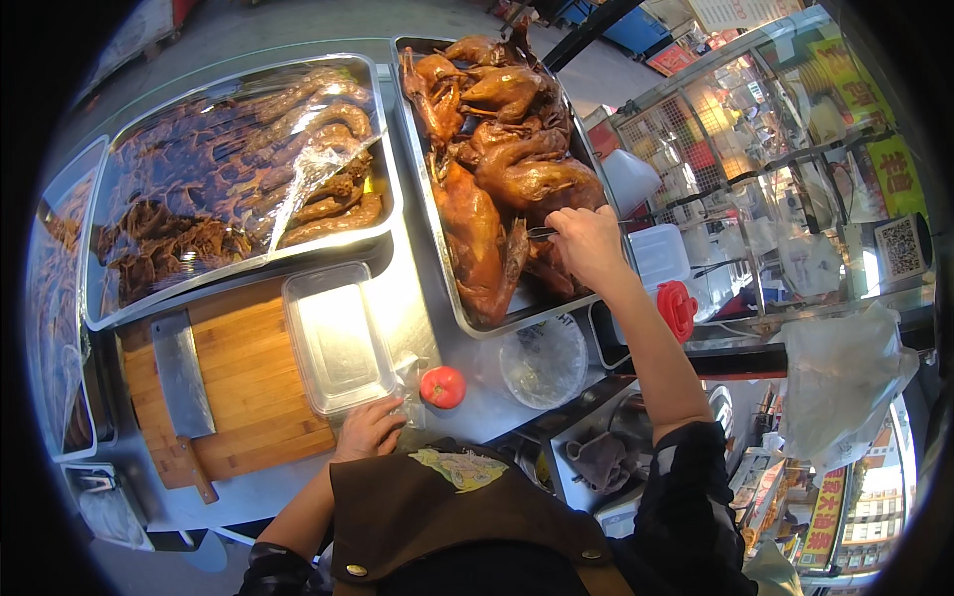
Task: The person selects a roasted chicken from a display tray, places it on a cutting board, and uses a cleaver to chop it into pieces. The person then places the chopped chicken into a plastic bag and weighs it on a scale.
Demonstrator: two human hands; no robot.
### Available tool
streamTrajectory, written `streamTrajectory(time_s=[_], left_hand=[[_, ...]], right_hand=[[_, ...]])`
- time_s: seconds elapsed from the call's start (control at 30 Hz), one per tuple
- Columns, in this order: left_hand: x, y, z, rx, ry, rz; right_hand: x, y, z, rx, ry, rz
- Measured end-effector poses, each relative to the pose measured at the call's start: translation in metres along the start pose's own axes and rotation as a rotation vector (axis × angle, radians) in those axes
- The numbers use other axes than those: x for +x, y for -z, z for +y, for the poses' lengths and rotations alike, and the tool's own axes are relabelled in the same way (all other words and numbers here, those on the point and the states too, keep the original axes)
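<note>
My right hand grips a thin metal utensil, apparently tongs, over a deep steel tray of glossy brown whole cooked poultry. The utensil's tip is close to a bird's limb at the tray's near end. My left hand rests, fingers slightly curled, at the near edge of a clear plastic food container; whether it presses on it I cannot tell. That container overlaps the right side of a wooden cutting board. Beside my left fingers lie a crumpled clear plastic bag and a red tomato.
A cleaver lies on the board, its wooden handle toward me. Behind stands a film-covered steel tray of sausages and dark braised meat; another film-covered tray is at far left. A round clear tub and red-lidded container sit at right.
</note>
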State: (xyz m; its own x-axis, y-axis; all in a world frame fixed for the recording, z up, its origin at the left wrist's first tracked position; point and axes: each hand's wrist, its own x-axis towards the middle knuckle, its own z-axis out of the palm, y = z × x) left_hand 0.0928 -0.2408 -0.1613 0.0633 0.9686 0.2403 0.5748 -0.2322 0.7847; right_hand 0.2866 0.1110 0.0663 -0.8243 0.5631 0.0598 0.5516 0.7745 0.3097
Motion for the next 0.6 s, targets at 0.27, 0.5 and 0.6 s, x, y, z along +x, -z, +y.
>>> streamTrajectory(time_s=[0.27,0.5,0.6], left_hand=[[0.000,0.007,0.007,-0.027,0.000,0.020],[0.012,0.003,0.013,0.018,-0.056,0.043],[0.022,-0.011,0.011,-0.050,0.016,0.041]], right_hand=[[-0.001,-0.006,0.003,-0.022,-0.030,0.054],[-0.006,0.001,-0.001,0.068,-0.026,0.007],[-0.005,-0.001,-0.003,0.059,-0.025,0.010]])
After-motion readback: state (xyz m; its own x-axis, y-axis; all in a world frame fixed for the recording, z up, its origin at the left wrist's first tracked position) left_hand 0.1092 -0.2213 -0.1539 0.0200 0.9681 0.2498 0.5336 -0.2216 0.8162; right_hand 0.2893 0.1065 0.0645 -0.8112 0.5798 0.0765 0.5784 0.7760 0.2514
